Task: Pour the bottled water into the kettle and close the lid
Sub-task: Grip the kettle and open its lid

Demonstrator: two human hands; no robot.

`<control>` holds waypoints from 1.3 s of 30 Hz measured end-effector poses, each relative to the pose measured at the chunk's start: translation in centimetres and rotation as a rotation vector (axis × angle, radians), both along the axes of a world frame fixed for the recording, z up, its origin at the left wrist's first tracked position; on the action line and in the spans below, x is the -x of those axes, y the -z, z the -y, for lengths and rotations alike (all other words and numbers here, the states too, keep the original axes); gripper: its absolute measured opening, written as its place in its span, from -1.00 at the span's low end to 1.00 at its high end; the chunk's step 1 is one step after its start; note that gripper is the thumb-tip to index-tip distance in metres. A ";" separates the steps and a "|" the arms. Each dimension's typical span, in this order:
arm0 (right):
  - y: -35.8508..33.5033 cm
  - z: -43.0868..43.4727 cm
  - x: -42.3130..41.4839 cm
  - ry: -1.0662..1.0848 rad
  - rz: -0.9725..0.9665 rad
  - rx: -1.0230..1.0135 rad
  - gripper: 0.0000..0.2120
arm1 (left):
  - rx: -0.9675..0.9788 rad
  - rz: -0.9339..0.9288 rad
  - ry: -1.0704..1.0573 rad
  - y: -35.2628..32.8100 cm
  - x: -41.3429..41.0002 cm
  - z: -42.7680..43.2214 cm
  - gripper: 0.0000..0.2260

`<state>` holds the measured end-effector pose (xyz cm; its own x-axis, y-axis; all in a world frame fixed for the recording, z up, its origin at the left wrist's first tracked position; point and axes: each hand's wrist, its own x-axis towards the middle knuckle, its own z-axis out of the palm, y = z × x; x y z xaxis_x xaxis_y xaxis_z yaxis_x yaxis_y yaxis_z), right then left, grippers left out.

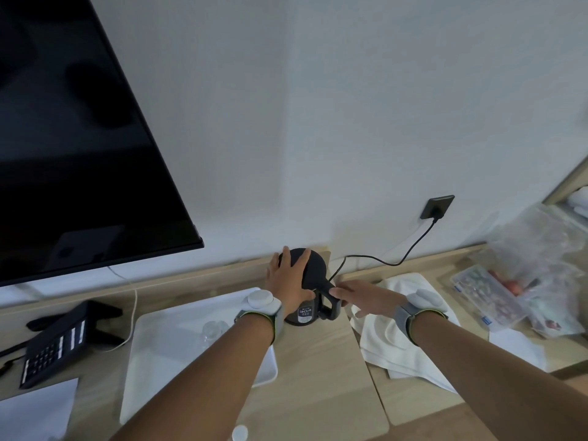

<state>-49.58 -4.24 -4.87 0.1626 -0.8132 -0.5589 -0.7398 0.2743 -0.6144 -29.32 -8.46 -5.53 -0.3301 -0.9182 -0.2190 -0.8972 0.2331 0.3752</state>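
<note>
Now the black kettle (307, 281) stands on the wooden desk (318, 377) against the wall, its lid down. The left hand (288, 281) lies flat and spread on that lid, gripping nothing. The right hand (362, 296) touches the kettle's handle (331, 302), fingers loosely extended; whether they grip it, I cannot tell. Left of the kettle sits a white tray (159, 361), right of it a white towel (391, 342). A cord (381, 259) runs from behind the kettle to a wall socket (437, 206).
</note>
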 end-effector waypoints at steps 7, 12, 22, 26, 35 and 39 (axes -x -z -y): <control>-0.2 -0.4 0.5 0.093 0.164 -0.114 -0.49 | -0.026 -0.012 -0.002 0.4 -0.5 0.8 -0.15; 0.1 -0.2 1.0 -0.052 0.112 -0.087 -0.62 | -0.008 0.061 0.050 0.4 -0.4 1.2 -0.11; -0.1 0.1 0.9 -0.093 0.050 0.004 -0.83 | -0.015 0.057 0.059 -1.0 0.0 1.3 -0.08; 0.2 0.2 1.2 -0.251 -0.107 0.048 -0.69 | 0.129 0.088 0.052 -1.5 0.1 0.9 -0.09; -0.2 0.3 2.0 -0.657 -0.350 0.461 -0.54 | 0.413 0.006 0.017 -2.4 0.9 -1.3 -0.14; -1.1 0.5 1.2 -0.455 -0.378 0.236 -0.50 | 0.429 -0.082 0.000 -3.0 1.2 -2.7 -0.29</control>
